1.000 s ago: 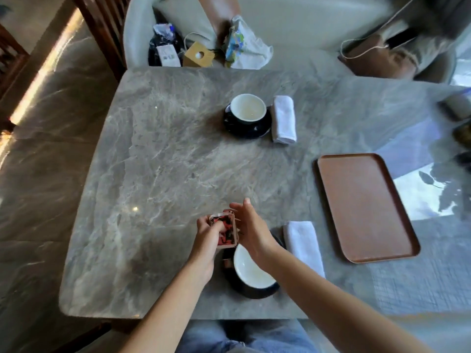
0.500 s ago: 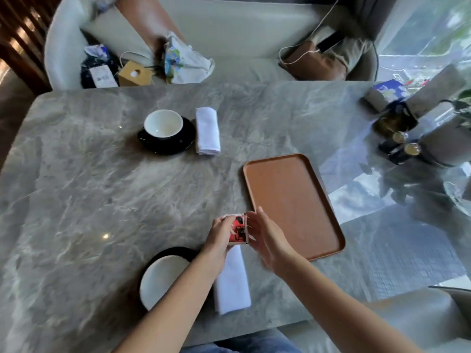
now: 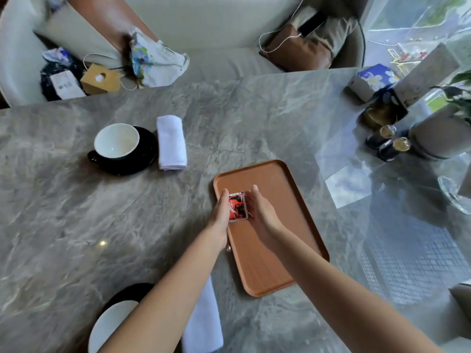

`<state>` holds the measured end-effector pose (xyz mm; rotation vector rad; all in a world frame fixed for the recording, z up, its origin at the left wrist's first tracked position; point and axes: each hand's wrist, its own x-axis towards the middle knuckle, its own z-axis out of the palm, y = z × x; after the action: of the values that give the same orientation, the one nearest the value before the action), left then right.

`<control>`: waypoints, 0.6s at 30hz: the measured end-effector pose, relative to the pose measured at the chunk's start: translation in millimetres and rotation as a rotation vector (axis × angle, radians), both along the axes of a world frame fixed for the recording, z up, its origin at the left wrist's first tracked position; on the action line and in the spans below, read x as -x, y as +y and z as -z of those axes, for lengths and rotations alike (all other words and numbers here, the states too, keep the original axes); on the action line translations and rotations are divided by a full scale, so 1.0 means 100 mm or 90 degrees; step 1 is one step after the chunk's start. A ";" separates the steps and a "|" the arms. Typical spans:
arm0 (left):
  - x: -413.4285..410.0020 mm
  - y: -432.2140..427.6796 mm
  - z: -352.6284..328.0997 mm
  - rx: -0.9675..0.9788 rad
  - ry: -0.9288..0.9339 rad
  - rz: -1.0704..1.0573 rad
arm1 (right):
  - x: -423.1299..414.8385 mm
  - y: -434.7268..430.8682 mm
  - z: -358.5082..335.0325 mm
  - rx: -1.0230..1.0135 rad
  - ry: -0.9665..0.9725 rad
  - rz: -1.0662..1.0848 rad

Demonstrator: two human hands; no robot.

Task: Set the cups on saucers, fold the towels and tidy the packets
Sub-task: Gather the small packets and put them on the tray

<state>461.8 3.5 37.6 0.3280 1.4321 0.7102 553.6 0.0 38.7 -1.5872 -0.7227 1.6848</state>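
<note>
The tray (image 3: 275, 250) lies on the table (image 3: 76, 212). Over the tray's left part, about midway along it, both hands meet round a small stack of packets (image 3: 237, 206), red and black on top. The left hand (image 3: 221, 212) lies along the stack's left side and the right hand (image 3: 262, 215) along its right side. The fingers of both are nearly straight and press inward, so the packets sit squeezed between the two hands. Whether the stack rests on the tray or hangs just above it cannot be told.

Beyond the tray and to its left, a cup (image 3: 116, 141) stands upright on a black saucer (image 3: 146, 159), with a folded towel (image 3: 171, 142) just beside the saucer on the tray's side. Nearer than the tray and to its left, a second cup (image 3: 109, 327) sits on a second saucer (image 3: 132, 291). A second towel (image 3: 204, 322) lies between it and the tray, partly hidden under the left forearm.
</note>
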 end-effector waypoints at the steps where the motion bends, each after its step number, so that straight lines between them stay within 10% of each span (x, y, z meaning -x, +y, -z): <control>1: -0.01 0.07 0.01 0.000 0.002 -0.004 | 0.00 0.08 0.01 0.004 -0.009 0.005; 18: 0.06 0.69 0.32 0.027 -0.059 -0.031 | 0.06 0.62 0.36 -0.077 -0.099 -0.016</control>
<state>455.5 72.8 5.9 0.2245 1.3688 0.7241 547.5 62.4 2.9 -1.6423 -0.9090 1.5177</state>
